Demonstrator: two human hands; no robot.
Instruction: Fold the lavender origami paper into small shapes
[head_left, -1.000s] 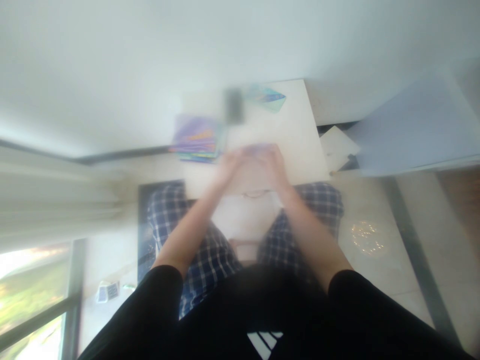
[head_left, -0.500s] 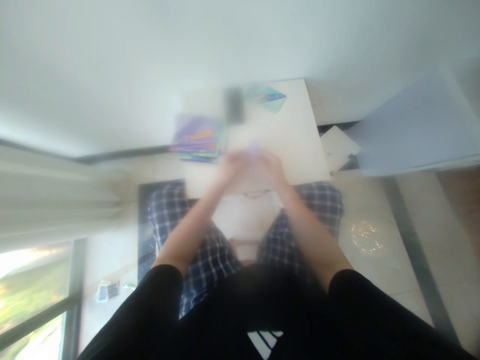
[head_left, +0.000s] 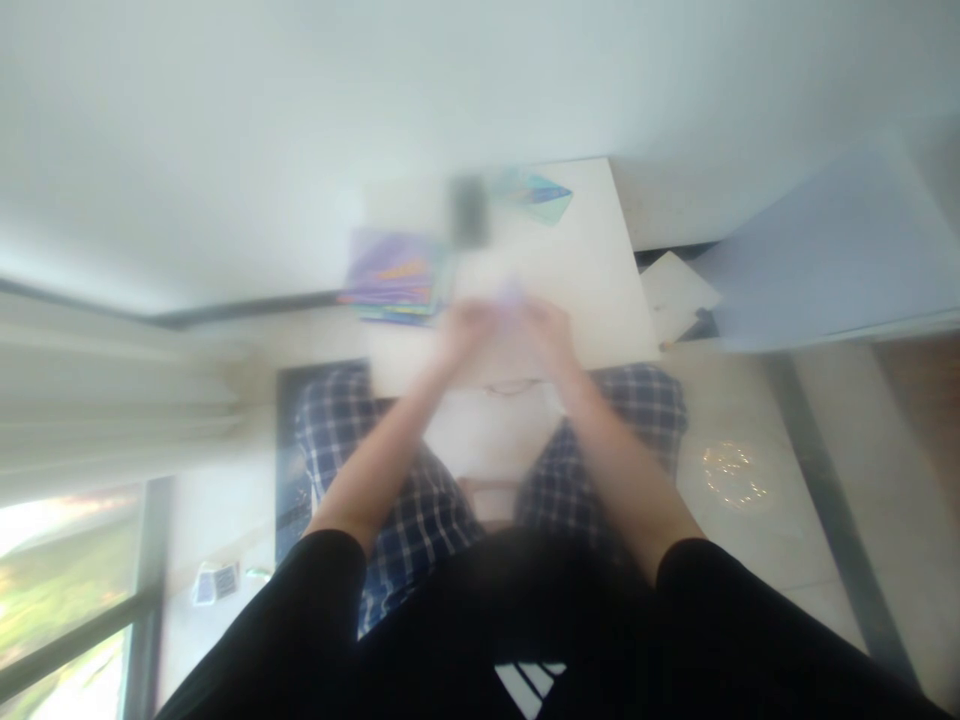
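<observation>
A small light-purple piece of paper (head_left: 511, 296) is held low over the white table, its outline smeared by haze. From one side my left hand (head_left: 468, 330) grips it with closed fingers. My right hand (head_left: 545, 332) is closed on its other side, close to the left. The exact shape of the paper and the fingertips are blurred. To the left of my hands lies a stack of coloured paper sheets (head_left: 394, 275), purple on top. A teal and blue folded paper (head_left: 549, 197) rests near the table's far edge.
The white table (head_left: 607, 290) stands against a wall, over my knees. A dark blurred object (head_left: 469, 210) is at its back. On the right are a pale panel (head_left: 825, 250) and a white sheet (head_left: 675, 295). A small card-like item (head_left: 216, 583) lies on the floor at left.
The light-purple paper and my right hand have shifted very slightly to the right. My left hand stays in nearly the same place. Nothing else has moved.
</observation>
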